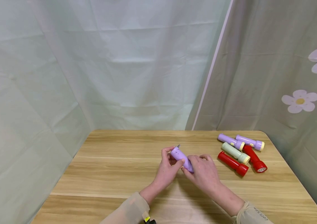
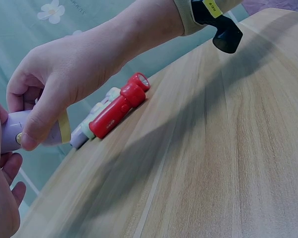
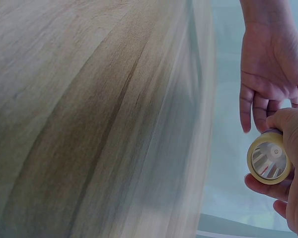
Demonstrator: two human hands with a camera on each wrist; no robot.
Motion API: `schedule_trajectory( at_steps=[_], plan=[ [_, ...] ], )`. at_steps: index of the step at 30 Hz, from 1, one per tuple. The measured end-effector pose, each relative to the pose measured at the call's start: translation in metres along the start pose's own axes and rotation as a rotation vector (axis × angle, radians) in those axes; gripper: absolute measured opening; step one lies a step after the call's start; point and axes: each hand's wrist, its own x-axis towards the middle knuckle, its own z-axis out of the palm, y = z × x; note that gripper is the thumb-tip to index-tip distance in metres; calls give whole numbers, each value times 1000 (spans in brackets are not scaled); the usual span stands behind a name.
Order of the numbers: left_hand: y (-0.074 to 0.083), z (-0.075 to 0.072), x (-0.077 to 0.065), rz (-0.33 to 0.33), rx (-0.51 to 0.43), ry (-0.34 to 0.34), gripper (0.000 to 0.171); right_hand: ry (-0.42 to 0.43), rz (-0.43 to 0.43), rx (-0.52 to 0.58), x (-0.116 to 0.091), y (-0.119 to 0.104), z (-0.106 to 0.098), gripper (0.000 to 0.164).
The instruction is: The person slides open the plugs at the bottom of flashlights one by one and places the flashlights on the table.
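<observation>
Both hands hold one purple flashlight (image 1: 178, 154) above the middle of the table. My left hand (image 1: 166, 169) grips the tail half, its thumb on the barrel and its fingers on the far side. A small grey tab (image 1: 178, 145) sticks out at the tail end. My right hand (image 1: 204, 171) holds the head half; in the left wrist view its thumb lies by a small yellowish button (image 2: 19, 138). The flashlight's pale yellow rim (image 3: 252, 157) and clear lens show in the right wrist view, between the right fingers and thumb.
To the right on the wooden table (image 1: 105, 174) lie several flashlights: two purple ones (image 1: 227, 140), a pale green one (image 1: 232, 151), a red one (image 1: 231, 161) and another red one (image 1: 253, 157). Pale curtains (image 1: 136, 77) hang around the table's back and sides.
</observation>
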Motion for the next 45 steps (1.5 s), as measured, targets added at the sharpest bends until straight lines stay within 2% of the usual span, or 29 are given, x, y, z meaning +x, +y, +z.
schedule_trajectory(
  at_steps=[11,29,36,45],
  plan=[
    [-1,-1,-1,-8,10,-8,58,20,-12,-4,-1,-1,1,38],
    [-4,-1,-2,-13,-11,-31,58,-2,1,4,-3,-2,1,38],
    [-2,-2,-3,-11,-13,-51,59,-6,36,18,-3,-2,3,39],
    [-2,-1,-2,2,-26,-29,61,-2,70,25,-1,-1,3,39]
  ],
)
